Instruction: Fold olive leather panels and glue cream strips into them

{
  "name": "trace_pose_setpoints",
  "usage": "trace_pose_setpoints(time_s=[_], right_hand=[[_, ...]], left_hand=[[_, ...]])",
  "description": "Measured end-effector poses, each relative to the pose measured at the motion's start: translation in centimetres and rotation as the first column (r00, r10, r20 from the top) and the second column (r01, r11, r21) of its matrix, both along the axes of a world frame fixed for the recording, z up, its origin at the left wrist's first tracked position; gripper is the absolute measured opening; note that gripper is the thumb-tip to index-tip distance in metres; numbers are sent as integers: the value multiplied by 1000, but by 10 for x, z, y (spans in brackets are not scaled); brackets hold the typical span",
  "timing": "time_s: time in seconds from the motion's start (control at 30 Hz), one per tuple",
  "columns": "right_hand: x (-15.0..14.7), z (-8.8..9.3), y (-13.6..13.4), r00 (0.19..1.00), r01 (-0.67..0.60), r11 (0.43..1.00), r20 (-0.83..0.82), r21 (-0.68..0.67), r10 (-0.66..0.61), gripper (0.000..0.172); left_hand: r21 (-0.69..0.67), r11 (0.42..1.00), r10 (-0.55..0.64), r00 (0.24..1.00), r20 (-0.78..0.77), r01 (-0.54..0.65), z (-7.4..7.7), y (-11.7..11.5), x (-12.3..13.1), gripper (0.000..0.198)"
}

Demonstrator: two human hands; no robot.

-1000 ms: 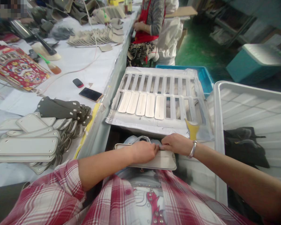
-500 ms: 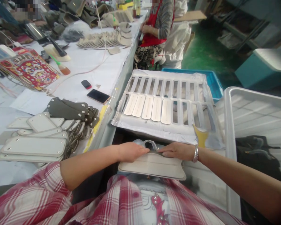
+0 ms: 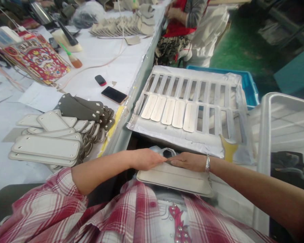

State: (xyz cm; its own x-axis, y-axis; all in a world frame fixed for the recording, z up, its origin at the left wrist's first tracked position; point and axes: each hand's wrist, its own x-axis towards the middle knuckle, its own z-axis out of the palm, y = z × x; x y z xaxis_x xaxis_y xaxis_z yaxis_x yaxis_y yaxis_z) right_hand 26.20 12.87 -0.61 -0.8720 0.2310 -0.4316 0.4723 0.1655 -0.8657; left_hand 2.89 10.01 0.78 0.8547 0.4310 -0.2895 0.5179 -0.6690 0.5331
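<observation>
Low in front of my body is a cream leather-like bag piece [image 3: 176,179], with a long seam line across it and a dark strip along its top. Its far edge is pinched by my left hand [image 3: 148,159] from the left. From the right, my right hand [image 3: 188,162] is closed on the same edge, thumb and fingers almost meeting those of the left. Just behind the fingertips shows a clear plastic-like loop [image 3: 168,150]. What the fingertips press underneath is hidden.
Cream panels with metal studs [image 3: 45,146] and grey straps [image 3: 78,108] are piled at left. A slotted white rack [image 3: 162,131] carries several cream strips [image 3: 169,111] and a yellow tool [image 3: 228,148]. A white bin [image 3: 266,135] stands right; a phone [image 3: 114,95] lies on the table. A co-worker [image 3: 182,20] sits beyond.
The camera view has shifted, so the surroundings appear slightly displaced. Both hands keep hold of the bag piece, the fingertips slightly closer together.
</observation>
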Motion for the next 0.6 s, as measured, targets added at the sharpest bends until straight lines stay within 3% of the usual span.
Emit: trace_pose_setpoints(time_s=[0.1, 0.23, 0.5, 0.6], right_hand=[[-3, -1, 1, 1000, 23, 998, 18, -52, -22, 49], [-19, -2, 3, 999, -14, 998, -48, -54, 11, 49], [-54, -12, 6, 994, -58, 998, -92, 2, 58, 50], [-63, -12, 5, 997, -54, 997, -55, 54, 57, 51]], left_hand=[[-163, 985, 68, 991, 115, -48, 0, 1, -28, 37], [-184, 978, 120, 987, 105, -99, -1, -5, -46, 39], [19, 1000, -1, 1000, 14, 1, -2, -7, -43, 46], [120, 992, 43, 999, -16, -41, -1, -10, -46, 39]])
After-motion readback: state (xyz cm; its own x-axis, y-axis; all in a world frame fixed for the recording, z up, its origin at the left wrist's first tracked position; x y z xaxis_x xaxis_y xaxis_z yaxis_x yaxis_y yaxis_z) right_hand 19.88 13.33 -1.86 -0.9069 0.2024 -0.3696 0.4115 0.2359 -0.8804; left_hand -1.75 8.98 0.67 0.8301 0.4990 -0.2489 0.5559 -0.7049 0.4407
